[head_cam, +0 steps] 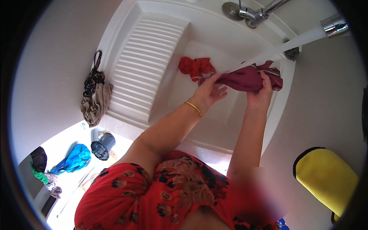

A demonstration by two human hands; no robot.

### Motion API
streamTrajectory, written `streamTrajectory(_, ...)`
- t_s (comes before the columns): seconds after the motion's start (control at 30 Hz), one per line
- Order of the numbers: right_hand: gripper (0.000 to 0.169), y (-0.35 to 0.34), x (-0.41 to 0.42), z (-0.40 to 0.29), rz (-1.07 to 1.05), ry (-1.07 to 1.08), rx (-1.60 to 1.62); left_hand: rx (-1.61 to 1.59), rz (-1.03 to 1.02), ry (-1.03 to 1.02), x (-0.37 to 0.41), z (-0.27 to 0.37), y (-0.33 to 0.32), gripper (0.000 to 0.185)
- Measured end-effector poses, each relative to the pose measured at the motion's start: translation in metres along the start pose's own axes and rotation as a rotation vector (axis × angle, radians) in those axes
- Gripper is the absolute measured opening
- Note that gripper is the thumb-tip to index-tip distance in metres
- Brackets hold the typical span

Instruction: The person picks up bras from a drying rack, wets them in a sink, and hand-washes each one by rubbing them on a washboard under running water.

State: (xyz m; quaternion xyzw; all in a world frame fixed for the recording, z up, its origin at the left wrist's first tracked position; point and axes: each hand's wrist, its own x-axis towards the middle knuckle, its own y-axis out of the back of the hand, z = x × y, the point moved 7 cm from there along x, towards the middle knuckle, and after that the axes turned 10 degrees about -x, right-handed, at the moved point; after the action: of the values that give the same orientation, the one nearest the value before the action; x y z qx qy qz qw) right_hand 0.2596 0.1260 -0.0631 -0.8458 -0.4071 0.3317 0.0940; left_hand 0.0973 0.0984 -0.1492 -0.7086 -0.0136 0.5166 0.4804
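A maroon cloth garment (243, 79) with pale trim is stretched between my two hands above the basin of a white laundry sink (212, 130). My right hand (259, 93) grips its right end, with the thumb on top. At the left end, my left hand (207, 90) pinches the cloth near the thumb while its other fingers are spread. A gold bangle circles that wrist. Running water (273, 49) falls from a chrome spout (335, 26) onto the garment. Just beyond my left hand, a wet red cloth (197, 67) lies in the basin.
A ribbed washboard (143, 60) forms the sink's left side. Brown cloth (96, 103) hangs over the left rim. The chrome faucet (254, 15) stands at the back, and a dark scrubber (291, 53) sits at the right rim. A yellow cloth (326, 175) hangs at right.
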Motion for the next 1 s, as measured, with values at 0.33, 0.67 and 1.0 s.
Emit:
streamTrajectory(0.33, 0.029, -0.021, -0.017, -0.028, -0.035, -0.04, 0.189, -0.048, -0.242, -0.114, 0.044, 0.026, -0.017, 0.048)
streamTrajectory(0.67, 0.044, -0.044, -0.09, 0.04, -0.039, 0.209, -0.5, -0.017, -0.16, -0.096, 0.02, 0.028, -0.037, 0.066)
streamTrajectory(1.0, 0.046, -0.066, -0.004, 0.054, 0.036, 0.609, -1.433, -0.035, -0.043, -0.027, 0.004, -0.005, -0.009, 0.031)
